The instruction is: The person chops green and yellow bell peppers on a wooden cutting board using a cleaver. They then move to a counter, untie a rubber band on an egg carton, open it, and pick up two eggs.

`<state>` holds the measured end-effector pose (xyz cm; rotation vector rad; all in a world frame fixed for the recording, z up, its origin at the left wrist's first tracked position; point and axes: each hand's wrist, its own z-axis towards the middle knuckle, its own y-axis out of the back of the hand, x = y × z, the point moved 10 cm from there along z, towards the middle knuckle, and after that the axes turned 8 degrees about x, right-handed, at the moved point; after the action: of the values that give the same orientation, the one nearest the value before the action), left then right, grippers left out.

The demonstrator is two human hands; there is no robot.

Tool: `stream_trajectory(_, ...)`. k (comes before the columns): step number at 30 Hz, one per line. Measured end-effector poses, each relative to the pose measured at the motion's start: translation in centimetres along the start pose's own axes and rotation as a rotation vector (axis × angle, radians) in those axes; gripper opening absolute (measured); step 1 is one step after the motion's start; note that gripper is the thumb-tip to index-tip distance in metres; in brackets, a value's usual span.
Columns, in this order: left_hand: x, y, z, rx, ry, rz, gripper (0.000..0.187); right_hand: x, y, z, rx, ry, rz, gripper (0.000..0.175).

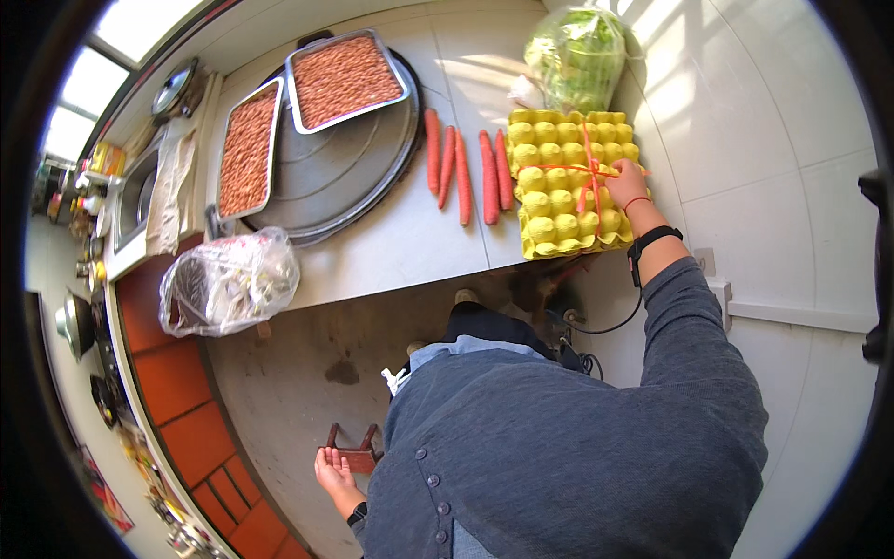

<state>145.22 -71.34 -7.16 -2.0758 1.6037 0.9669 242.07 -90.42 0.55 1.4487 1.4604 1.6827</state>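
Observation:
On the right of the counter lies a stack of yellow egg trays [548, 178], bound crosswise with a red plastic string [587, 143] knotted near the middle. My right hand [626, 185] rests at the stack's right side with its fingertips closed on the string near the knot. Whether the trays hold eggs is hidden. Low at my left side hangs my left hand [335, 472], palm up, fingers a little apart and holding nothing. Behind it stands a small reddish-brown wooden stool [357, 460]. Several carrots [464, 178] lie in two groups just left of the trays.
Two metal trays of reddish-brown nuts or beans [343, 80] [248, 150] overlap a large round dark pan lid [335, 175]. A clear plastic bag [230, 283] sits at the counter's front left edge. Bagged leafy greens [580, 52] stand behind the egg trays. Left is a sink [136, 192].

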Motion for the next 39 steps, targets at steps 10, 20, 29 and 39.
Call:
stream_trajectory(10, -6.4, -15.0, 1.4, 0.237, -0.062, 0.198, 0.032, 2.8, 1.8, -1.9, -0.089, 0.255, -0.161, 0.026)
stream_trajectory(20, -19.2, -26.5, 3.3, 0.181, -0.806, 0.877, 0.072, -2.4, -5.4, 0.4, 0.473, 0.123, 0.127, 0.023)
stream_trajectory(29, -28.7, -35.5, 4.3, 0.089, -0.539, 1.220, 0.045, -5.2, -6.0, 4.5, 0.210, 0.273, -0.104, 0.028)
stream_trajectory(39, -27.3, -33.3, 4.5, 0.140, -0.501, 1.228, 0.033, -8.6, -6.6, 9.9, 0.411, 0.280, -0.028, 0.012)
